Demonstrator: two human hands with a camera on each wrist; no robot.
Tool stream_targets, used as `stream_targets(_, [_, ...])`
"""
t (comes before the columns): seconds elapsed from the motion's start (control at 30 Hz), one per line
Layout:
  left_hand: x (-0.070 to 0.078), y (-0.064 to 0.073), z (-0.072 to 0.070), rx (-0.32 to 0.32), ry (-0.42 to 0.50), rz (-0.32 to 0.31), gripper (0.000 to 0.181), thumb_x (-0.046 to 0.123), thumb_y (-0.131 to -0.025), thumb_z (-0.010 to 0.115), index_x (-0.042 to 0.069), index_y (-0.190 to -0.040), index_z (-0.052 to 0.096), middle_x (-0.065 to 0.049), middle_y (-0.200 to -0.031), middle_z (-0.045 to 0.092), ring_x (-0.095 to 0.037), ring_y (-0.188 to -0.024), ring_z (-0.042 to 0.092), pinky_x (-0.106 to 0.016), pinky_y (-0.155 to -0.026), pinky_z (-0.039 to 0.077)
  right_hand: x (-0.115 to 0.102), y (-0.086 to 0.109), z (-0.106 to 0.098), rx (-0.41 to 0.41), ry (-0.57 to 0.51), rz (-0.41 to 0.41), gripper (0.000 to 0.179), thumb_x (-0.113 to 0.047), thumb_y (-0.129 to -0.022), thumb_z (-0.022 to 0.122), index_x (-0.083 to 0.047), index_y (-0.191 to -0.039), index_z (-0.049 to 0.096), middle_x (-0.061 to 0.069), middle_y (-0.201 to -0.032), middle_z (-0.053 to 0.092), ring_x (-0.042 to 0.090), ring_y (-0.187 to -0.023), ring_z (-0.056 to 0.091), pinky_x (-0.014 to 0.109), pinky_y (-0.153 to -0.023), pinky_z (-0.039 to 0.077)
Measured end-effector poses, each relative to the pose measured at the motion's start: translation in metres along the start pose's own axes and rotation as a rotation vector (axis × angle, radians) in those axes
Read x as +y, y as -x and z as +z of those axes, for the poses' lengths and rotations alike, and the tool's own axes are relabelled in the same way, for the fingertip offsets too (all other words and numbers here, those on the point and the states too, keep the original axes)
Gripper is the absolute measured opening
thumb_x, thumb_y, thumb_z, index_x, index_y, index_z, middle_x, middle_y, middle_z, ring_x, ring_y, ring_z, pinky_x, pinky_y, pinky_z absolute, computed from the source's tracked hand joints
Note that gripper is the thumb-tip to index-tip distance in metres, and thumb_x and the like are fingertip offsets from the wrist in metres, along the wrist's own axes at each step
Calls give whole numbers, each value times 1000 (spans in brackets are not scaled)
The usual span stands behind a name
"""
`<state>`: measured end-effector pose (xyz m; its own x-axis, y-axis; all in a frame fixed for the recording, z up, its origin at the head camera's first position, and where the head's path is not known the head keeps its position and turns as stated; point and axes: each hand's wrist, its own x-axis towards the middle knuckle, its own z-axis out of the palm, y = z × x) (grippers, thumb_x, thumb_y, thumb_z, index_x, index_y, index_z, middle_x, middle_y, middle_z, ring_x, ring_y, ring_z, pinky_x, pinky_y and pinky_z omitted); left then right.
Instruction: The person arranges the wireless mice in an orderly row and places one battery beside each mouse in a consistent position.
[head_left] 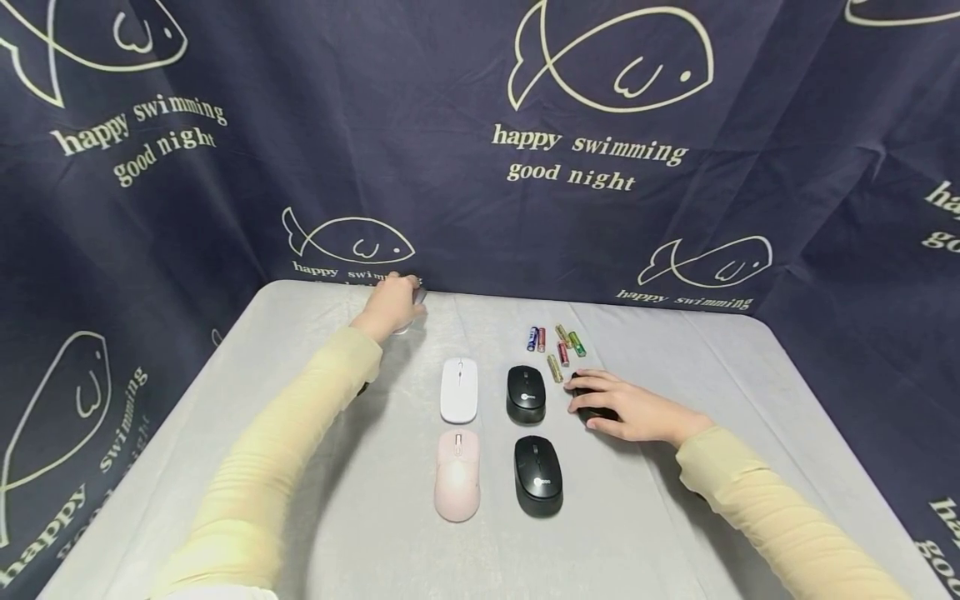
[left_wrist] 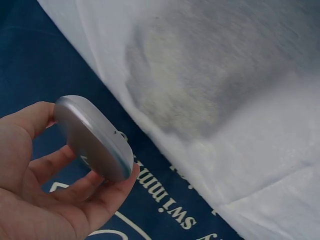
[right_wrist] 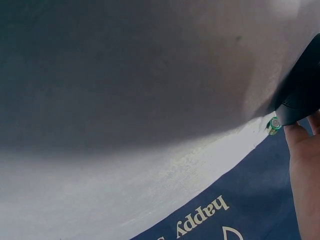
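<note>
Silver mouse [left_wrist: 92, 140] is pinched between thumb and fingers of the left grip [head_left: 390, 307], near the desk's far edge; the right grip [head_left: 633, 408] holds a black mouse [head_left: 600, 413] beside batteries [head_left: 563, 354]. Arranging mice seems the step; next probably calls for gentle lowering.

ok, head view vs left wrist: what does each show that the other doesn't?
Head only: right grip on a black mouse, two other black mice, white mouse, pink mouse, batteries.
Left wrist only: palm side of the left grip, broad face of the silver object, mostly hidden in head.
Shared: left grip, table, printed navy cloth.
</note>
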<state>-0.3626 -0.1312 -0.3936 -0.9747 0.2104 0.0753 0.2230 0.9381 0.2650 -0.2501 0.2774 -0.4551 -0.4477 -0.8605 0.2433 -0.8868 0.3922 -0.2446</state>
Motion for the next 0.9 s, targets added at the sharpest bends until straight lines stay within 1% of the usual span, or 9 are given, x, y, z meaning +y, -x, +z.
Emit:
stream_targets(0.17, [7, 6, -8, 12, 7, 21, 48, 26, -83, 68, 0, -122, 59, -19, -109, 61, -35, -106, 55, -47, -98, 44, 0, 0, -1, -12, 5, 11, 30, -13, -81, 69, -16, -110, 66, 12, -130, 55, 41, -124, 43, 39, -108, 28])
stream_targets(0.3, [14, 13, -15, 16, 14, 47, 47, 26, -83, 69, -1, -121, 60, -19, -106, 61, -34, -102, 57, -46, -92, 48, -1, 0, -1, -15, 0, 16, 30, -14, -81, 69, -16, -111, 66, 11, -131, 55, 41, -125, 42, 38, -109, 26])
stream_targets(0.47, [23, 20, -22, 27, 28, 64, 46, 26, -83, 69, 0, -120, 60, -18, -104, 61, -34, -99, 57, -45, -89, 49, 0, 0, -1, -14, -7, 13, 29, -14, -82, 69, -16, -110, 66, 11, -130, 55, 41, -125, 42, 33, -111, 23])
stream_targets(0.6, [30, 24, -28, 29, 20, 75, 46, 27, -82, 69, 2, -119, 60, -16, -102, 61, -32, -97, 58, -45, -86, 51, 0, 0, -1, -9, -5, 2, 29, -13, -82, 68, -15, -110, 66, 12, -130, 56, 41, -125, 42, 31, -112, 21])
stream_targets(0.8, [39, 30, -33, 13, 16, 89, 45, 31, -83, 68, 4, -119, 61, -15, -102, 59, -31, -96, 57, -44, -87, 50, -1, 0, -1, -9, -3, 1, 29, -13, -82, 69, -14, -110, 66, 12, -130, 56, 41, -124, 42, 34, -111, 24])
stream_targets(0.9, [44, 34, -34, 18, 15, 108, 45, 31, -83, 68, 5, -119, 61, -15, -102, 60, -30, -96, 57, -43, -87, 50, -1, 0, -1, -12, -2, 10, 29, -14, -82, 69, -15, -110, 66, 12, -130, 55, 41, -125, 43, 36, -110, 26])
